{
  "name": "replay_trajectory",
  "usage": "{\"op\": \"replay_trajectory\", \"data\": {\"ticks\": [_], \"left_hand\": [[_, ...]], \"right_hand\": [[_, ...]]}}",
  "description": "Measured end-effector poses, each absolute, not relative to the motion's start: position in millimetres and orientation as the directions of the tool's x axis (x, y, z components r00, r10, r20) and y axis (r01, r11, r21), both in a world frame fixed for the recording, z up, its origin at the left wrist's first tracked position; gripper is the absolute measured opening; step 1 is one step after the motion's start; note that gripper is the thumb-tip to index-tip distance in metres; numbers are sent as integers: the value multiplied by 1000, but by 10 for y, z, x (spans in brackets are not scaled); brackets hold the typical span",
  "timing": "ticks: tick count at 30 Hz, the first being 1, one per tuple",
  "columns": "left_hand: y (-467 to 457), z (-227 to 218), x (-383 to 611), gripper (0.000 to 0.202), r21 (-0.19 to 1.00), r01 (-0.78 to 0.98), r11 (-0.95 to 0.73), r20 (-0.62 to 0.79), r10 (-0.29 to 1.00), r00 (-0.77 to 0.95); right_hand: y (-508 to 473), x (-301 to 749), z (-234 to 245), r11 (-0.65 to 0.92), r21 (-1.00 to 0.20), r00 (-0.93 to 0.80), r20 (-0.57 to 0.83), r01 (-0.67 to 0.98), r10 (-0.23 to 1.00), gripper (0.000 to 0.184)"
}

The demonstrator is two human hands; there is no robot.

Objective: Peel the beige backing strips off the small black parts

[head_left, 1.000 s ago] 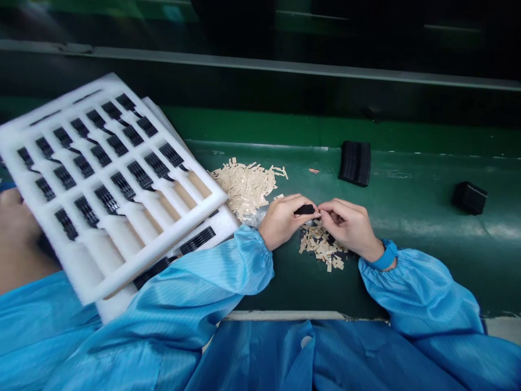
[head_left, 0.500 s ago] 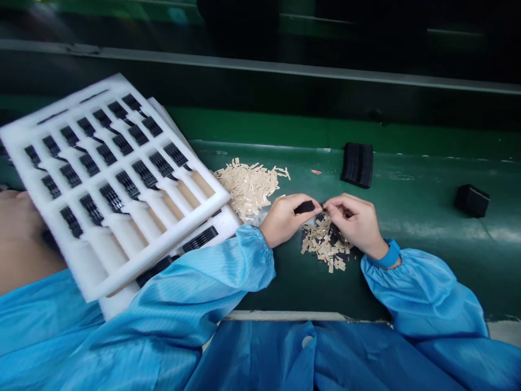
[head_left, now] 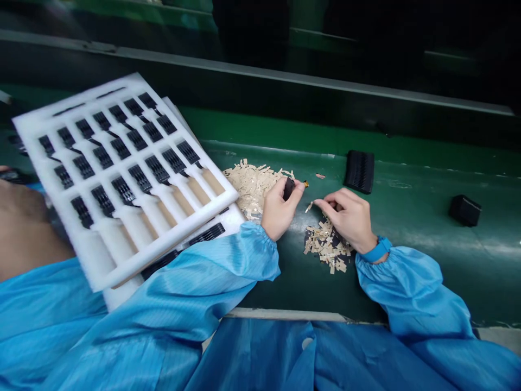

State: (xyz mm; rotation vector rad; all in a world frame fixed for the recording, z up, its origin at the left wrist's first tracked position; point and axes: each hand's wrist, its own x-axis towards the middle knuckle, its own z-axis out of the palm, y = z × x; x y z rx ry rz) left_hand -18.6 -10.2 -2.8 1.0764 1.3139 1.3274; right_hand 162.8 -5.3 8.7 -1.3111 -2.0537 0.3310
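Pinched in my left hand (head_left: 278, 210) is a small black piece (head_left: 288, 188), with a gold-orange tip (head_left: 306, 184) sticking out past the fingertips. My right hand (head_left: 349, 217) is closed on a small pale strip (head_left: 309, 207), held between thumb and finger, apart from the black piece. Below the right hand lies a small heap of pale and dark slips (head_left: 325, 248). A larger heap of pale slips (head_left: 250, 182) spreads behind my left hand, which partly hides it.
White foam trays (head_left: 95, 277) with rows of black comb-like parts are stacked at left, overhanging my sleeve. A ridged black block (head_left: 360, 171) and a smaller black block (head_left: 465, 210) sit on the green bench (head_left: 423, 250). Another person's forearm (head_left: 28, 231) shows at far left.
My hands have moved apart: the left one moved left and up with the black piece, and the pale strip now shows in my right fingers. The view has shifted slightly.
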Motion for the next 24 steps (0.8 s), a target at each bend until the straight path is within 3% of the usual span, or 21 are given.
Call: {"op": "replay_trajectory", "data": {"ticks": [6, 7, 9, 12, 14, 17, 20, 24], "left_hand": [[-208, 35, -104, 24, 971, -202, 129, -79, 968, 240], [-193, 23, -108, 23, 973, -193, 125, -81, 973, 218], [-143, -7, -147, 21, 990, -121, 67, -65, 998, 17], [-91, -41, -236, 17, 981, 164, -103, 137, 968, -212], [-106, -54, -278, 13, 860, 387, -333, 395, 914, -91], [-174, -72, -295, 10, 496, 554, -669, 666, 702, 252], [-219, -89, -291, 11, 286, 595, -751, 717, 580, 387], [-221, -104, -295, 11, 246, 595, -765, 701, 565, 436]], "right_hand": [[-85, 1776, 71, 416, -599, -116, 474, 684, 873, 28], [-89, 1784, 64, 406, -607, -105, 469, 683, 877, 29], [-99, 1788, 56, 383, -628, -84, 451, 678, 889, 30], [-112, 1784, 76, 309, -719, -30, 373, 622, 927, 32], [-119, 1794, 115, 195, -841, -6, 223, 505, 975, 31], [-124, 1834, 189, -56, -955, -144, -102, 293, 984, 35], [-128, 1865, 245, -207, -951, -309, -272, 228, 911, 39], [-135, 1844, 273, -268, -946, -353, -318, 184, 880, 35]]}}
